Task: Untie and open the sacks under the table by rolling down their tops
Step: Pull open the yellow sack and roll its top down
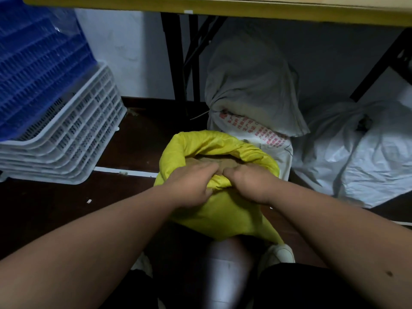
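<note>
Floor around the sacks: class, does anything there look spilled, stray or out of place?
Slightly. A small white scrap lies loose on the dark floor left of the yellow sack, and pale bits sit on the white floor line. Nothing looks spilled from the sack.

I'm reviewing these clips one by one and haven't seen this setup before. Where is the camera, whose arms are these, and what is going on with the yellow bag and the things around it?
There is no machine here. A person wears a wide-angle camera on the head, so this single view looks forward and down along their own bare arms.

The left hand and right hand both grip the near edge of a yellow sack standing on the dark floor. Its top is already rolled down into a thick rim, and brownish contents show inside.

Behind it, under the yellow-edged table, stands a white printed sack whose top is still bunched and tied, flopping over. To its right lies another white sack, also closed.

On the left are stacked white crates with blue crates above them.
</note>
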